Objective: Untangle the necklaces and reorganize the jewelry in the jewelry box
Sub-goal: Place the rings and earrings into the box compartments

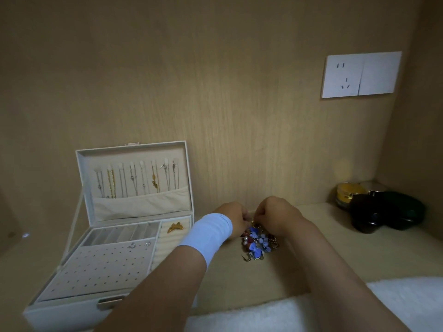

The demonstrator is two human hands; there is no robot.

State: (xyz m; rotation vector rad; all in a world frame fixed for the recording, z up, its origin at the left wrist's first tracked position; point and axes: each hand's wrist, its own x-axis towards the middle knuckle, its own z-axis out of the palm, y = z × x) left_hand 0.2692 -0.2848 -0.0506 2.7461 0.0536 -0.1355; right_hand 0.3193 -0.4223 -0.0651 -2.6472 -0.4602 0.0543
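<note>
My left hand and right hand both pinch the necklace tangle just below them; I judge it light, limp, snag-prone, best held by single chains.

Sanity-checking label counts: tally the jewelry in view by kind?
Hanging necklaces: 8
Stud earrings: 2
Gold butterfly piece: 1
Tangled beaded cluster: 1
Total: 12
</note>
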